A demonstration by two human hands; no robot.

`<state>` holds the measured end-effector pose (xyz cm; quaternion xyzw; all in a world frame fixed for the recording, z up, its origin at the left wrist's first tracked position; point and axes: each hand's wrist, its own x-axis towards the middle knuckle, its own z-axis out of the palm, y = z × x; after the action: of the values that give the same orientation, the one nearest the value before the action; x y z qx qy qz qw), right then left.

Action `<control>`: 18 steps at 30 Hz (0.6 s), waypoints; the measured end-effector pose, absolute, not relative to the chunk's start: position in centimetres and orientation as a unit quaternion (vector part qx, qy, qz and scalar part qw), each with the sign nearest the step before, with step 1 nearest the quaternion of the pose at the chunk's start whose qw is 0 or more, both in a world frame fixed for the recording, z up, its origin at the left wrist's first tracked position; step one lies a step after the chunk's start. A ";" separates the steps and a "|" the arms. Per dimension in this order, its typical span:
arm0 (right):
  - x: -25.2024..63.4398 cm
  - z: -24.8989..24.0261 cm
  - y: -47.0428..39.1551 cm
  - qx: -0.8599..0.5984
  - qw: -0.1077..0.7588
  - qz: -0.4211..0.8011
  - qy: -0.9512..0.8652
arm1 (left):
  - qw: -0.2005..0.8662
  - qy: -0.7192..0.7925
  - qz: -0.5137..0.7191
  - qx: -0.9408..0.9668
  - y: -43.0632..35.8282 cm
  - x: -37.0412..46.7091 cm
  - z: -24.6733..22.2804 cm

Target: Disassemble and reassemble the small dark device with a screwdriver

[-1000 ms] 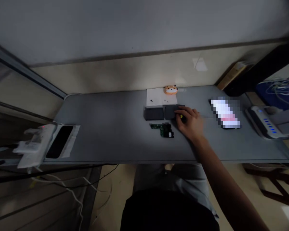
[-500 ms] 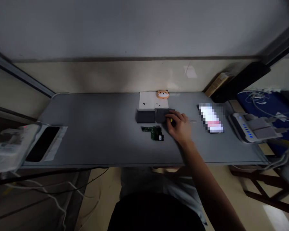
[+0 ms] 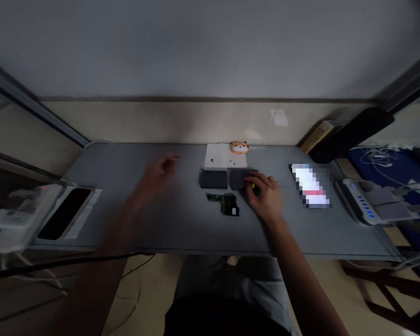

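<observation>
My right hand is closed around a screwdriver with a yellow-green end, its thin shaft poking out to the right. The fingertips rest at the right edge of a dark flat panel. A second dark panel lies just left of it. In front of the two is a green circuit board with black parts and a small white label. Over the desk, left of these pieces, hovers my left hand, smeared by motion, so its fingers cannot be read.
Behind the panels, white paper carries several tiny dark bits, with an orange animal-faced case on its corner. A lit phone and a power strip are at right; a dark phone lies at left beside a white charger block.
My left hand has come up from below the desk edge to over its left-middle part. The right hand stays at the right panel with the screwdriver. The view has tilted up slightly.
</observation>
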<state>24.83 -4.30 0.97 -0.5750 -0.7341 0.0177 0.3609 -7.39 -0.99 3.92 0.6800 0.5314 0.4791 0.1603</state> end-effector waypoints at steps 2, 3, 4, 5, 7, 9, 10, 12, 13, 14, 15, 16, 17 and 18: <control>24.8 1.0 -4.3 -0.578 0.359 0.010 -0.732 | 0.193 0.523 0.417 0.717 -0.1 -6.1 2.6; 24.8 1.0 -4.2 -0.580 0.360 0.005 -0.730 | 0.207 0.524 0.384 0.731 0.2 -5.3 2.0; 24.8 1.0 -4.2 -0.581 0.362 0.000 -0.729 | 0.215 0.529 0.358 0.739 0.4 -4.6 1.4; 24.8 1.1 -4.1 -0.582 0.364 -0.002 -0.727 | 0.219 0.537 0.336 0.742 0.5 -4.0 0.9; 25.0 1.2 -4.0 -0.579 0.367 -0.003 -0.728 | 0.215 0.552 0.324 0.738 0.4 -3.2 0.2; 25.2 1.7 -4.3 -0.576 0.371 -0.004 -0.728 | 0.210 0.563 0.323 0.731 0.2 -3.2 -0.2; 25.3 2.0 -4.5 -0.573 0.376 -0.008 -0.728 | 0.206 0.567 0.323 0.730 0.1 -3.4 -0.4; 25.3 2.7 -5.5 -0.558 0.384 -0.018 -0.735 | 0.184 0.569 0.326 0.732 0.0 -3.7 -0.6; 25.3 2.9 -6.1 -0.542 0.383 -0.018 -0.748 | 0.167 0.567 0.328 0.737 0.1 -3.9 -0.6; 25.2 3.1 -6.8 -0.521 0.379 -0.016 -0.765 | 0.150 0.561 0.328 0.745 0.1 -3.9 -0.7; 25.0 3.1 -7.4 -0.499 0.365 -0.007 -0.786 | 0.135 0.555 0.325 0.754 0.1 -4.0 -0.8; 24.7 3.1 -8.0 -0.473 0.346 0.005 -0.810 | 0.125 0.550 0.318 0.762 0.2 -4.0 -0.9; 24.5 2.9 -8.5 -0.452 0.325 0.011 -0.831 | 0.118 0.547 0.310 0.769 0.2 -4.0 -0.9; 24.2 2.6 -8.8 -0.440 0.306 0.012 -0.844 | 0.114 0.545 0.301 0.774 0.2 -4.0 -1.0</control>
<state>24.22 -8.83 2.65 -0.4401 -0.8442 0.0115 0.3058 -3.98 0.20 -0.99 0.7742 0.5452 0.3006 0.1139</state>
